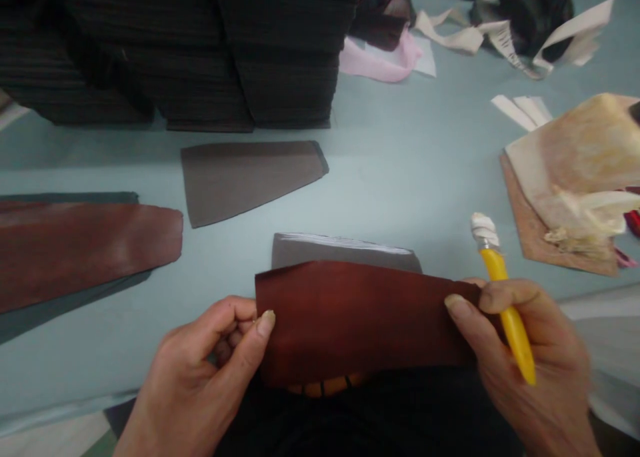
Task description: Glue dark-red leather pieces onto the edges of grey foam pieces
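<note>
A reddish-brown leather piece [360, 317] is stretched between my two hands near the table's front edge. My left hand [210, 357] pinches its left end between thumb and fingers. The right end is pinched by my right hand [535, 350], which also holds a yellow-handled brush [495, 264] with its white-coated bristles pointing away from me. Just behind the leather lies a grey panel [345, 252], partly hidden by it, with a white streak of what looks like glue along its far edge. Another tapered grey panel [250, 180] lies flat farther back.
Tall stacks of dark panels [280, 57] stand at the back left. More reddish-brown leather [90, 247] lies over dark green pieces at the left. At the right rests a stained, cream-coloured container [575, 157] on a brown board. Fabric and paper scraps [385, 60] are strewn at the back right.
</note>
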{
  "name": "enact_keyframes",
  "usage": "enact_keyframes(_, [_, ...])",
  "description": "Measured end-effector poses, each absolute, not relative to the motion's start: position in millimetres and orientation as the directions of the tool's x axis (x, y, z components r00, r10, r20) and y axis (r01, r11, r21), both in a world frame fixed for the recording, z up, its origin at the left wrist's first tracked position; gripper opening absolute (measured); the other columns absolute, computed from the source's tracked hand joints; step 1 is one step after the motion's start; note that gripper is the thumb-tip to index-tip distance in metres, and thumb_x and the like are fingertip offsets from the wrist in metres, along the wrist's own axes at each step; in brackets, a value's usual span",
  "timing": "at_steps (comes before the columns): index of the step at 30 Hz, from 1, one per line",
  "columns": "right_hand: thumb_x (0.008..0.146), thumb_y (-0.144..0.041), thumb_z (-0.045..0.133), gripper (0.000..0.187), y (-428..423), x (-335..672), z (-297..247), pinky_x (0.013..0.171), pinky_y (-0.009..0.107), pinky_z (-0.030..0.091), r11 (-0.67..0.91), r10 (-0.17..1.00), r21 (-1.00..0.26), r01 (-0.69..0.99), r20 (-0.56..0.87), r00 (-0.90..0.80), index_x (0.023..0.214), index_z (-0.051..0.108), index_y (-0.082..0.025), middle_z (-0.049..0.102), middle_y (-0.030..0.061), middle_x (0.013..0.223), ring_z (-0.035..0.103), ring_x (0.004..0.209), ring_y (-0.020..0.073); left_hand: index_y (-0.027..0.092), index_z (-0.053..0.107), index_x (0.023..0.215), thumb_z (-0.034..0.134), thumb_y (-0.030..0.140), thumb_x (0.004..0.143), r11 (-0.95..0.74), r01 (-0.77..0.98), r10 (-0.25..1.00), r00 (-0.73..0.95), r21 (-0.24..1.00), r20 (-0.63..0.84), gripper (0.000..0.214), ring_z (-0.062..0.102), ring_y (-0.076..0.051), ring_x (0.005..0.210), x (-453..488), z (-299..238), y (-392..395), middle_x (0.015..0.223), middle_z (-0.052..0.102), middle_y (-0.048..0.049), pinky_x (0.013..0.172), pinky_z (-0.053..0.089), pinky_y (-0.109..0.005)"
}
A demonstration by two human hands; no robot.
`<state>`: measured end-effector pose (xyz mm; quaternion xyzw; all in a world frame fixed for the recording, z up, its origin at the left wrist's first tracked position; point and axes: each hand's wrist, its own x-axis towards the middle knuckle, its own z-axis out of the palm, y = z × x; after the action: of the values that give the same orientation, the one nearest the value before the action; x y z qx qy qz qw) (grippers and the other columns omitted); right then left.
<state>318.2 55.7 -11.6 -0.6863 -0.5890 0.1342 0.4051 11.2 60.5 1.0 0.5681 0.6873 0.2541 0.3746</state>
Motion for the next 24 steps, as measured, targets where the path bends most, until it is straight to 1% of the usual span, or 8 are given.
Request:
enact_keyframes(4, [0.089,-0.045,0.082,0.029,61.5,315.7,-15.5,0.078,0.029,0.056,0.052,0.914,-0.685,0.727,0.326,0.242,0.082,0.059,-0.028,0.068,-0.0031,0.079,0.075,0.082,0.0185,0.025,0.066,0.063,0.059,0.048,0.088,0.212,0.609,0.976,-0.098,0.764,-0.193,0.035,0.05,-0.009,0.042,14.0,0.4,68.9,0.051,0.056,0.0057,0.041,0.04,-0.015])
enact_keyframes(8, [0.087,-0.047,0.082,0.029,65.6,317.3,-18.0,0.079,0.034,0.057,0.028,0.908,-0.669,0.742,0.328,0.261,0.081,0.061,-0.027,0.07,-0.0015,0.08,0.073,0.082,0.0208,0.024,0.067,0.06,0.062,0.049,0.084,0.215,0.618,0.976,-0.104,0.756,-0.192,0.035,0.048,-0.008,0.04,16.6,4.9,74.7,0.048,0.055,0.0057,0.04,0.037,-0.016])
enact_keyframes(11, [0.086,-0.044,0.083,0.027,69.5,317.4,-17.0,0.082,0.037,0.056,0.022,0.911,-0.694,0.72,0.31,0.272,0.082,0.061,-0.027,0.07,-0.0008,0.084,0.071,0.083,0.0211,0.023,0.068,0.062,0.065,0.051,0.082,0.225,0.617,0.974,-0.125,0.754,-0.189,0.034,0.045,-0.007,0.042,16.2,12.3,81.0,0.048,0.054,0.0062,0.042,0.033,-0.017])
enact_keyframes(13, [0.086,-0.041,0.082,0.026,73.1,316.3,-16.0,0.083,0.039,0.054,0.056,0.911,-0.716,0.696,0.322,0.258,0.084,0.061,-0.027,0.069,-0.0001,0.086,0.069,0.082,0.0211,0.023,0.068,0.064,0.069,0.048,0.081,0.21,0.622,0.978,-0.119,0.754,-0.173,0.031,0.043,-0.006,0.044,15.5,15.9,87.3,0.05,0.053,0.0069,0.044,0.031,-0.017])
enact_keyframes(15, [0.087,-0.042,0.081,0.026,76.6,314.6,-15.6,0.077,0.04,0.052,0.103,0.902,-0.721,0.685,0.358,0.241,0.084,0.059,-0.028,0.066,0.0001,0.083,0.064,0.075,0.0211,0.022,0.065,0.064,0.07,0.045,0.082,0.198,0.616,0.98,-0.101,0.762,-0.173,0.03,0.038,-0.005,0.043,14.3,16.2,93.9,0.049,0.051,0.0078,0.043,0.026,-0.018])
enact_keyframes(17, [0.088,-0.042,0.08,0.027,79.1,313.2,-15.6,0.073,0.041,0.05,0.124,0.907,-0.729,0.674,0.358,0.221,0.084,0.057,-0.029,0.064,0.0012,0.082,0.059,0.071,0.022,0.022,0.064,0.065,0.07,0.045,0.084,0.205,0.616,0.977,-0.085,0.76,-0.195,0.031,0.035,-0.004,0.042,12.4,14.0,98.9,0.048,0.051,0.0081,0.042,0.023,-0.019])
enact_keyframes(21, [0.091,-0.042,0.078,0.028,80.3,313.4,-17.0,0.071,0.042,0.048,0.099,0.934,-0.744,0.66,0.298,0.196,0.083,0.053,-0.031,0.062,0.0039,0.084,0.055,0.072,0.0238,0.021,0.065,0.069,0.069,0.046,0.087,0.204,0.617,0.974,-0.051,0.76,-0.219,0.031,0.038,-0.004,0.042,8.5,9.9,101.9,0.048,0.055,0.0078,0.042,0.023,-0.019])
enact_keyframes(24, [0.087,-0.037,0.08,0.027,81.1,316.2,-20.6,0.069,0.039,0.044,0.116,0.932,-0.772,0.624,0.301,0.199,0.082,0.054,-0.029,0.06,0.0022,0.082,0.051,0.069,0.0198,0.021,0.065,0.071,0.068,0.045,0.089,0.204,0.611,0.972,-0.035,0.765,-0.232,0.03,0.041,-0.005,0.042,8.7,10.9,100.7,0.048,0.057,0.0075,0.043,0.025,-0.018])
